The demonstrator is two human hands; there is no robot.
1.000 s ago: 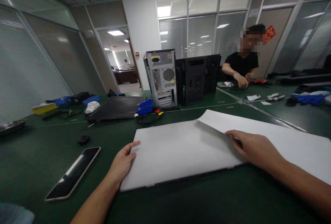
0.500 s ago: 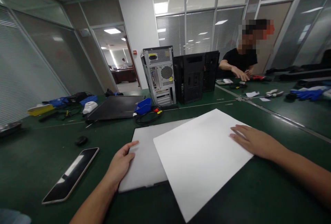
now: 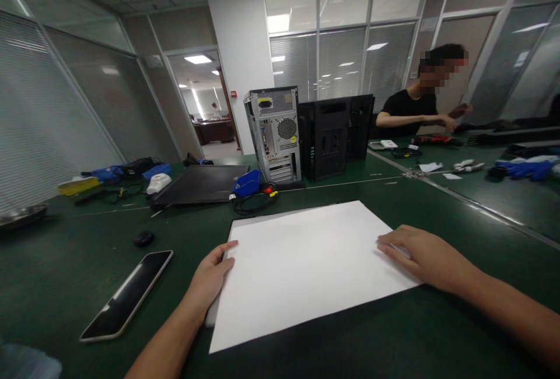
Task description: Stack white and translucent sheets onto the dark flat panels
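Observation:
A large white sheet (image 3: 301, 268) lies over a thin, dark-edged flat panel (image 3: 212, 316), which shows only as a sliver at the left and along the back edge. The sheet sits slightly askew, with its near left corner past the panel. My left hand (image 3: 209, 280) grips the panel's left edge, index finger and thumb on top by the sheet's edge. At the opposite side, my right hand (image 3: 417, 253) is closed on the sheet's right edge. The fingers beneath are hidden on both hands.
A phone (image 3: 129, 297) and a small black round object (image 3: 143, 238) lie on the green table (image 3: 56, 274) at left. Behind stand an open computer case (image 3: 275, 137), a black case (image 3: 330, 137) and a blue bin (image 3: 247, 183). A co-worker (image 3: 406, 113) works at far right.
My right hand has turned the white sheet and drawn it left and nearer, so it now covers most of the panel. My left hand stays at the panel's left edge.

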